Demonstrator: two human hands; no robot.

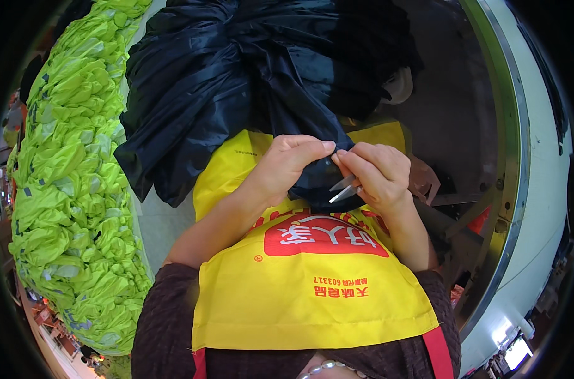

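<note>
Pinching left hand [286, 163]: curls closed, with thumb pressed to an edge of dark cloth [262, 85]; exact hold beneath cannot be told.
Right hand [378, 174]: meets the left at that edge, closed at thumb and forefinger, with small metal snips [345, 193] tucked under the fingers, tips apart and pointing left.
Step in hand: looks like close finger work on the cloth edge, snips at the ready; too small to tell whether any thread is pinched.
Next move: seems to call for a taut edge and, if cutting, snips turned toward it, clear of fold and fingertips.
Yellow apron [312, 309]: spreads beneath the forearms, partly covered by cloth farther down.
Gathered folds: rise from the fingers into a large dark heap; likely to drag or slip over the edge.
Bright green pile [78, 189]: lies crumpled along the left, apart from both hands.
Metal rim [518, 126]: curves along the right, beside a pale bench [546, 189].
</note>
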